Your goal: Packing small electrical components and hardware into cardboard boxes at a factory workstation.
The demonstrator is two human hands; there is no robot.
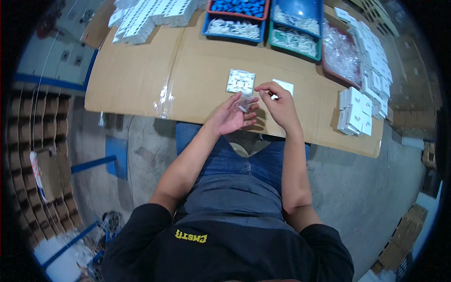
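My left hand (229, 117) is palm up at the table's near edge, thumb and fingers curled about a small clear plastic bag (245, 102) with something small and white in it. Just right of it, my right hand (280, 104) is closed in a pinch, its fingertips by the bag; what they hold, if anything, is too small to make out. A square white plate with a moulded inner side (240, 82) lies on the cardboard-covered table (197, 70) beyond my left hand. Partly hidden behind my right hand is a plain white square plate (284, 86).
At the back stand trays of blue parts (237, 7), small white bagged pieces (233, 29) and more pieces in a green tray (295, 42). A red tray of clear bags (341, 51) is right, beside stacked white plates (355, 112). Rows of white units (150, 19) fill the back left.
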